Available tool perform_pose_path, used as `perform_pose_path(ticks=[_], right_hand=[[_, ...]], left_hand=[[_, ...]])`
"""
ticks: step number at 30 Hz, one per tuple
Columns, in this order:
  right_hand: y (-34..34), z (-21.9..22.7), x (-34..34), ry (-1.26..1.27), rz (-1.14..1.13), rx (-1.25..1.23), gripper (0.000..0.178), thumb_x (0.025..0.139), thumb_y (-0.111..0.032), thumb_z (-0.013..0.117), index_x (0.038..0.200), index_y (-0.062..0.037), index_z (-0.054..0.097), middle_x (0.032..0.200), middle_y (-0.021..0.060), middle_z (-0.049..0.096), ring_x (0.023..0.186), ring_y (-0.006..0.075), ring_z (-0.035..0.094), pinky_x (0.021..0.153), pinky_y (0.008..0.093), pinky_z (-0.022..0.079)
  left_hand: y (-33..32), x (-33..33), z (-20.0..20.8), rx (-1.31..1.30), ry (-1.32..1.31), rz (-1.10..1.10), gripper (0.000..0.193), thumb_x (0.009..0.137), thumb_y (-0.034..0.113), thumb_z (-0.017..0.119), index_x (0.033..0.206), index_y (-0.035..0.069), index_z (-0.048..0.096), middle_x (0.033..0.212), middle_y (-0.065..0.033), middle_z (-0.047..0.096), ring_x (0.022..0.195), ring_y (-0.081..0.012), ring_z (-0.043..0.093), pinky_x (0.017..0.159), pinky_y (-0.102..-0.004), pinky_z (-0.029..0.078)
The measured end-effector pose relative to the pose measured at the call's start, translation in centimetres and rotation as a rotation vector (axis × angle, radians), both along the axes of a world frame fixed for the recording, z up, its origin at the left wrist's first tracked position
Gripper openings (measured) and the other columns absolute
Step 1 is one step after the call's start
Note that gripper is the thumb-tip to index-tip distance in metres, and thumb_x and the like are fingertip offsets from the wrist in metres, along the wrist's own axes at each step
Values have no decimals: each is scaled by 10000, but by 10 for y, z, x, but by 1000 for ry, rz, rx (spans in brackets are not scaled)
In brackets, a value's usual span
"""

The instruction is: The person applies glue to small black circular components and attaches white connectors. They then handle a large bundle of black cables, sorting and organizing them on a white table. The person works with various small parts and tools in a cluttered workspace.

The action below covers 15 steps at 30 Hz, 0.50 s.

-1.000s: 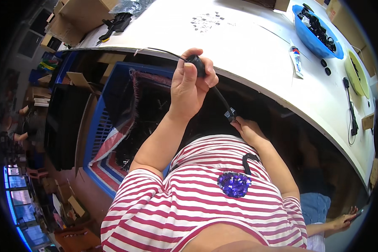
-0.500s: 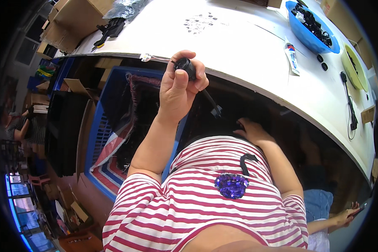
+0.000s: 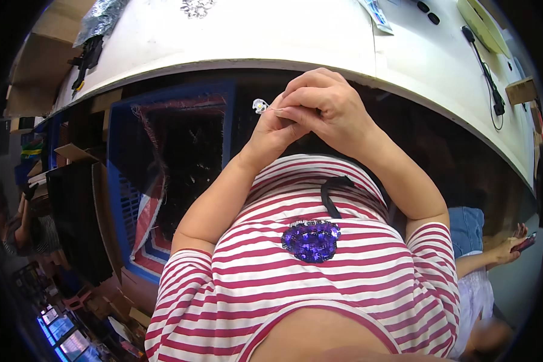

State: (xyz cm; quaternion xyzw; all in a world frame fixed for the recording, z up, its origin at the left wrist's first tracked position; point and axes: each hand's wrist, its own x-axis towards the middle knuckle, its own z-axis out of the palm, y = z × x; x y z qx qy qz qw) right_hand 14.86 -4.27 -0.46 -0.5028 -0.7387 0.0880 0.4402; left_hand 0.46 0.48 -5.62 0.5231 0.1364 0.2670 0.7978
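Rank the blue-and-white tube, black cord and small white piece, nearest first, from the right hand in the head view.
From the right hand:
1. small white piece, left
2. blue-and-white tube, ahead, on the table
3. black cord, far right

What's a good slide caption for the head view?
Left hand and right hand meet near a white table, a small white part beside them.

Both forearms (image 3: 220,196) angled inward, elbows bent, left hand (image 3: 274,136) with fingers curled, right hand (image 3: 333,108) arched against it, knuckles up.
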Motion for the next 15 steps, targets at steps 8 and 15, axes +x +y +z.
perform_pose_path(ticks=[8,15], right_hand=[[-6,-14,12,50,90,-223,104,746,-143,655,743,-45,619,764,57,580,716,207,551,656,314,439],[-6,-12,22,119,106,-390,88,773,-107,637,810,-30,621,818,52,604,758,169,575,657,289,459]], left_hand=[[28,-37,33,73,439,241,238,875,118,499,1084,4,512,920,-30,554,779,-53,505,685,-178,395],[42,-27,60,122,493,27,146,781,142,646,833,11,605,710,-10,571,650,-50,494,579,-164,361]])
